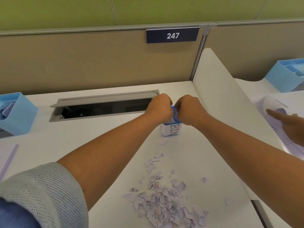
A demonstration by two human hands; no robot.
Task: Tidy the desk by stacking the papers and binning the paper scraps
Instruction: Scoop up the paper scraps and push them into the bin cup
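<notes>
A small blue mesh bin point(171, 130) with a white label reading "BIN" stands on the white desk point(82, 145), right of the middle. Both my hands are over its top with fingers curled. My left hand point(160, 108) is bunched above the opening, and a bit of white paper point(173, 120) shows just beneath it. My right hand point(189, 109) pinches the bin's blue rim. A heap of torn pale paper scraps point(164, 203) lies on the desk nearer to me, between my forearms. The bin's inside is mostly hidden.
An open cable hatch point(102, 106) is sunk into the desk behind the bin. A blue tray point(16, 114) stands far left, with a sheet point(8, 162) at the left edge. A white divider point(218, 96) separates a neighbouring desk, where another person's hand point(286, 122) rests on papers beside another blue tray point(286, 74).
</notes>
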